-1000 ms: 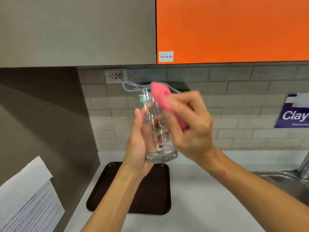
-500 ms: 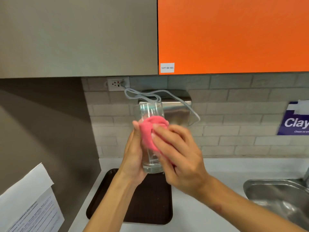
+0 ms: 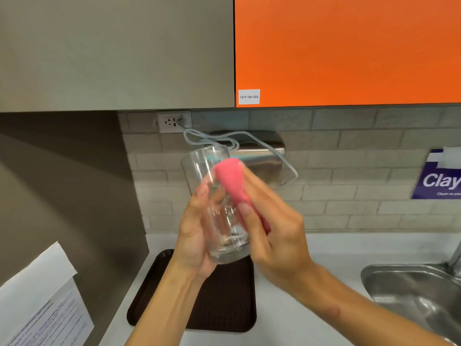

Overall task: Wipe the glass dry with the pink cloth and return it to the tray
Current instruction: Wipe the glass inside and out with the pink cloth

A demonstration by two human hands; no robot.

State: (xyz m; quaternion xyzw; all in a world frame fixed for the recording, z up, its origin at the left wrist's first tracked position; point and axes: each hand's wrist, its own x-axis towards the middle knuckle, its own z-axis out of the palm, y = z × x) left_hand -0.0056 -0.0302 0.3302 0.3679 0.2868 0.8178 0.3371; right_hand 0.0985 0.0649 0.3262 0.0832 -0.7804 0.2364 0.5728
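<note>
Pink cloth [image 3: 230, 182] now sits higher on the glass [image 3: 214, 208] than half a second ago, near the rim, and the glass has tipped left. My left hand [image 3: 197, 242] is wrapped around the lower glass; my right hand [image 3: 272, 236] pinches the cloth against its side. Glass is held in the air above the tray [image 3: 222, 303]. Count: one glass, one cloth, one tray, one sink [image 3: 411, 290].

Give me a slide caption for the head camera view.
Left hand holds a glass above the tray while right hand rubs it with a pink cloth.
</note>
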